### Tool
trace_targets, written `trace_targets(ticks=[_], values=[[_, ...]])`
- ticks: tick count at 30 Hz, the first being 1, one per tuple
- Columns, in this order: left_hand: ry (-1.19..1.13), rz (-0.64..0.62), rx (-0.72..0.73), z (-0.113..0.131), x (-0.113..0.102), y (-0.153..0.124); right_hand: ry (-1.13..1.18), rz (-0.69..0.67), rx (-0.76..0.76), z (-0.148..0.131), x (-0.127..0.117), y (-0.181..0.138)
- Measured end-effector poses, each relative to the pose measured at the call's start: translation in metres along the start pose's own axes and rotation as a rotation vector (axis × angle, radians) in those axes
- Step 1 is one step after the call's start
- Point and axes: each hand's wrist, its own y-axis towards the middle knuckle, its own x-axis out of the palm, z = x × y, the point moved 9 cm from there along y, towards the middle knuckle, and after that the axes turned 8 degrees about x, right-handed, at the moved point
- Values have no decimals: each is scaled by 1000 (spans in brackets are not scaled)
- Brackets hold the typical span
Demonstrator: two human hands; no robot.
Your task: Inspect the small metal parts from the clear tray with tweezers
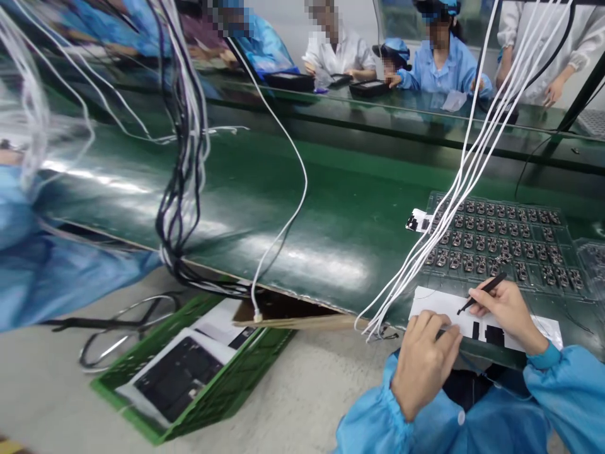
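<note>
Ahead of right hand (508,312), black tweezers (483,292) pinched tip-down on white sheet (437,306). Left hand (423,369) alongside, clenched on its near edge.

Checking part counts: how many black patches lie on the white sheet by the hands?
2. One black patch and another lie side by side on the white sheet, beside the right hand holding a black tool. The left hand may hide others.

black pointed tool (483,292): held slanted, tip set on white sheet | white sheet (437,306): laid flat at near edge of worktop (350,252) | black rectangular pieces (494,335): seen side by side on sheet
</note>
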Motion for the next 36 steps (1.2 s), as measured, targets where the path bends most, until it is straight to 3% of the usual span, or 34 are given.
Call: trace_targets(ticks=[12,16,19,22,25,28,32,36], values=[[102,-110,-31,-15,6,-6,-60,-16,-38,0,20,4],[163,-194,-52,-17,11,0,-85,-14,-104,0,22,1],[185,-226,-75,-19,13,2,-156,-19,-200,-15,23,-8],[177,-235,-79,-20,15,1,-188,79,-279,-40,3,-23],[140,-202,-74,-24,15,-2,-125,194,-251,-48,-32,-39],[87,-148,-82,-27,11,-4,-68,156,-144,-31,-49,-45],[28,-80,-46,-13,6,-2,-17,76,-35,-1,-47,-38],[9,-169,44,17,19,2,-23,40,-19,7,-37,-28]])
